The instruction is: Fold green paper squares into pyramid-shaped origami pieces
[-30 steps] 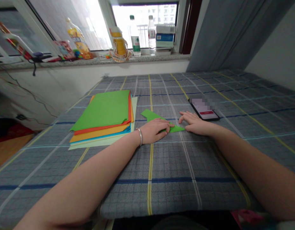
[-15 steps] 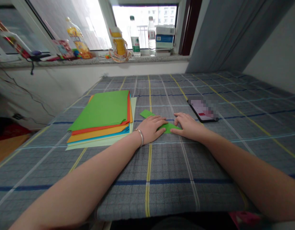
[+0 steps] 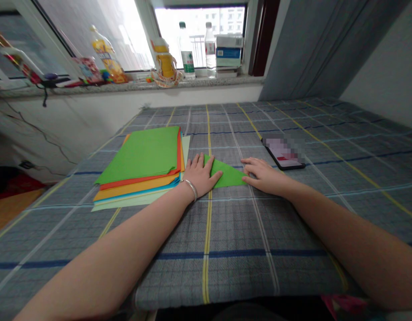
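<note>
Both forearms are bared and angled inward from the bottom corners, nothing fancy. The left arm point(image 3: 125, 249) is stretched forward, and the left hand point(image 3: 199, 176) is laid palm down, pretty flat, with fingers fanned out, pointed away from the body, and the thumb stuck out sideways. The right arm point(image 3: 346, 227) is reached in from the other side; the right hand point(image 3: 266, 176) is turned inward, fingers loosely bent, thumb held a bit below them. A small gap is left between the hands.
</note>
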A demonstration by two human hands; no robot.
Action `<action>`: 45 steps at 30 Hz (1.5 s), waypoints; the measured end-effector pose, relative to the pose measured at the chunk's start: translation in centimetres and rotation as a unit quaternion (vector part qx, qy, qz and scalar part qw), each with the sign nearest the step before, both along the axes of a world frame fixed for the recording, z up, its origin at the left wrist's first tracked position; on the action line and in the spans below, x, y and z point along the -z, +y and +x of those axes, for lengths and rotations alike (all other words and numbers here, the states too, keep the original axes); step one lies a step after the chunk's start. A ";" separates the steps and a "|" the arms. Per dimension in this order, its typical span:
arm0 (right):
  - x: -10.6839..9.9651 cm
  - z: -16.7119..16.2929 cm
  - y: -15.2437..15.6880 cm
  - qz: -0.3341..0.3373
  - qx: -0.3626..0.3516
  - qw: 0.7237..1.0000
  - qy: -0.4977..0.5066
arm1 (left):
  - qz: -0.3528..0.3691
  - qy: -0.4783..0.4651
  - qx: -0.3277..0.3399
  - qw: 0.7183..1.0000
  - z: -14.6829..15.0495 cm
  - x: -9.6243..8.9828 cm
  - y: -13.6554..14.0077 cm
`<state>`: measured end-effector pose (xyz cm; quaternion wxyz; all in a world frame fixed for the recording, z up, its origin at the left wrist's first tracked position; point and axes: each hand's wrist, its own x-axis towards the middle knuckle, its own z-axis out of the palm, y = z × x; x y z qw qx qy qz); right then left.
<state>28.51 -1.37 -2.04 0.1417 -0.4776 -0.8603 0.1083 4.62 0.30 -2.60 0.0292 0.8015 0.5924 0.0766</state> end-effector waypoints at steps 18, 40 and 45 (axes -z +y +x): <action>-1.2 0.5 0.3 0.169 0.078 0.980 0.072 | -0.087 -0.480 0.196 0.850 -0.5 -1.1 -0.1; 0.6 0.4 1.4 0.021 -0.028 0.990 0.135 | 0.010 -0.010 0.472 0.882 0.8 -2.4 -2.8; 0.2 0.2 0.9 -0.028 -0.034 0.984 0.175 | 0.052 0.003 0.396 0.917 1.1 -2.1 -3.3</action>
